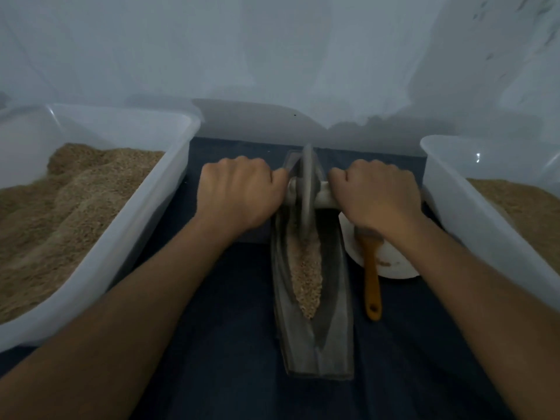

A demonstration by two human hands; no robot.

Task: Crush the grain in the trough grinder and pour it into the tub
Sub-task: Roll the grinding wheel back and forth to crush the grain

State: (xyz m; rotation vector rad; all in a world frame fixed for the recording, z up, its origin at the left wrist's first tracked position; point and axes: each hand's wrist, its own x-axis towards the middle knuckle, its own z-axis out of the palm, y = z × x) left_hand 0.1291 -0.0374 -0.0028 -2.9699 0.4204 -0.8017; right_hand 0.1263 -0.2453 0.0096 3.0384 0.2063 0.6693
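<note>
Your left hand (239, 194) and right hand (375, 192) grip the wheel's axle (325, 195) over the trough (312, 286), tubs (100, 237) close outside both wrists

Dark blue cloth (230, 298) under trough grinder (333, 344), two tubs (169, 189) (454, 189), white plate (391, 262).

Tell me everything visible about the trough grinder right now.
The trough grinder is a long, narrow, grey boat-shaped trough, metal by its look, lying lengthwise on dark cloth. Its groove holds crushed grain. A grey disc wheel stands upright in the far end; left hand and right hand grip its axle.
</note>
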